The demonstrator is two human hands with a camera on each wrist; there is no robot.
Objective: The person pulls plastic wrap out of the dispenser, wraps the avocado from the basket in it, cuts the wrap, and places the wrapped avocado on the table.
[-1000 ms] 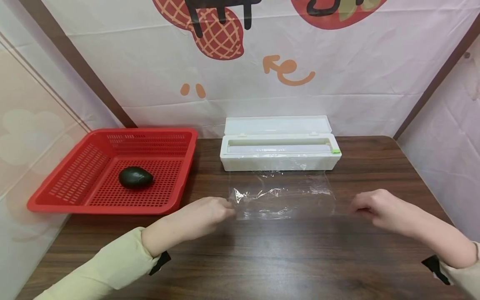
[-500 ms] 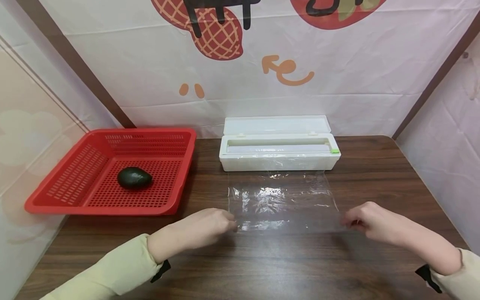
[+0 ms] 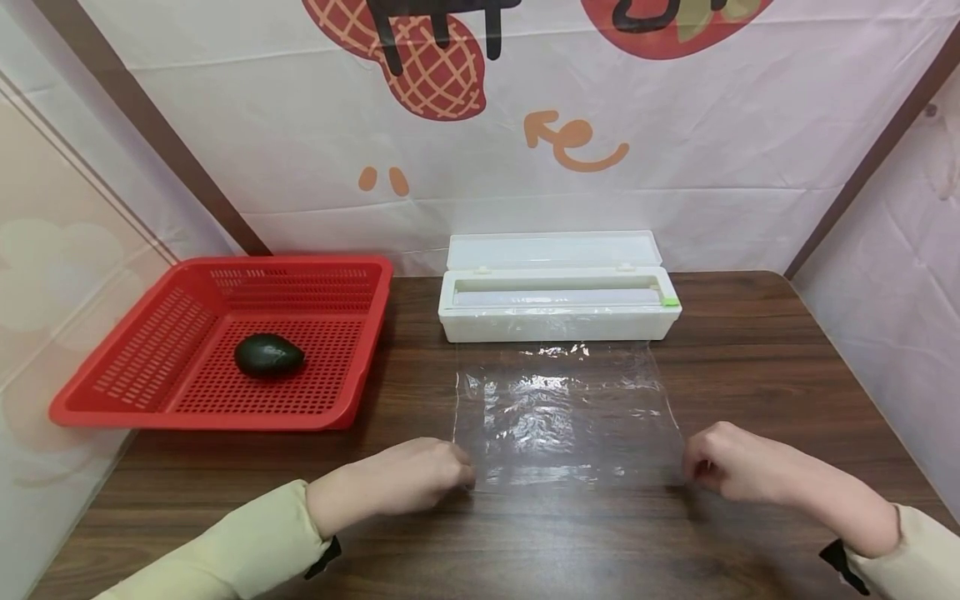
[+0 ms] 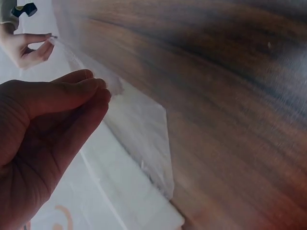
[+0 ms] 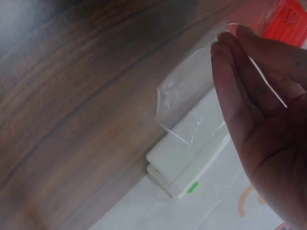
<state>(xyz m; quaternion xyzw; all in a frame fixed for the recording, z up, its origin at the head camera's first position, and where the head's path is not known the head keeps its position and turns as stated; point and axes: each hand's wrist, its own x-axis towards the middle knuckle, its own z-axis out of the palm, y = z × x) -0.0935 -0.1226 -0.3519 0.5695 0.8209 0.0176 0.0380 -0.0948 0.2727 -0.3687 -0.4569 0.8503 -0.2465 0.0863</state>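
A sheet of clear plastic wrap [image 3: 555,417] stretches from the white dispenser box [image 3: 558,325] toward the person. Its near left corner is pinched by the left hand [image 3: 423,477], thumb against fingertips, as the left wrist view shows of that hand [image 4: 53,120]. The right hand [image 3: 738,462] pinches the near right corner; in the right wrist view the film passes between thumb and fingers of this hand [image 5: 264,96]. Behind the film, the box's lid [image 3: 555,250] stands raised, and a pale roll [image 3: 558,297] lies inside.
On the left of the wooden table [image 3: 570,550] stands a red plastic basket [image 3: 345,408] with a dark green avocado [image 3: 268,356] in it. A small green piece [image 3: 670,302] sits at the box's right end. A printed cloth [image 3: 300,125] hangs behind.
Both hands have come nearer to the person, drawing a longer stretch of plastic wrap out of the box. The right hand has also shifted slightly left. Box, basket and avocado stay put.
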